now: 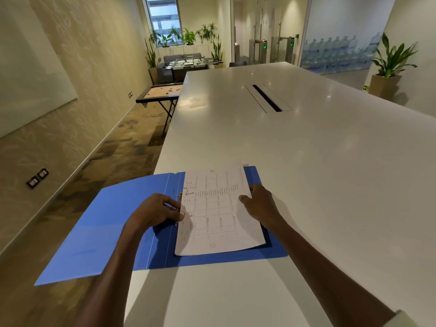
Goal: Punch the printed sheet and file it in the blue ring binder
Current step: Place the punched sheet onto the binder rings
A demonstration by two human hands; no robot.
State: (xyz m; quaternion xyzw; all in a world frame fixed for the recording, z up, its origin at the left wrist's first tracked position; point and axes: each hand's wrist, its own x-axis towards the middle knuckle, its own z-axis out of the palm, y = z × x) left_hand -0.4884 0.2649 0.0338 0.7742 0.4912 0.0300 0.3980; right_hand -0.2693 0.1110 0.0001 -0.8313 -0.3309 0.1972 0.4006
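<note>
Both hands work at the open blue binder (113, 227) on the white table (306, 149) — left hand (155, 212) curls its fingers at the metal rings (180, 204), right hand (260, 204) pinches the printed sheet (219, 213) lying on the binder's right half.

Blue ring binder (106, 232): open, lying flat, left cover overhanging the counter (306, 149) edge. Metal rings (180, 197) at spine; whether open or closed cannot be told. Printed sheet (219, 213): white, gridded table, lying on the binder's right half, left margin at the rings.
</note>
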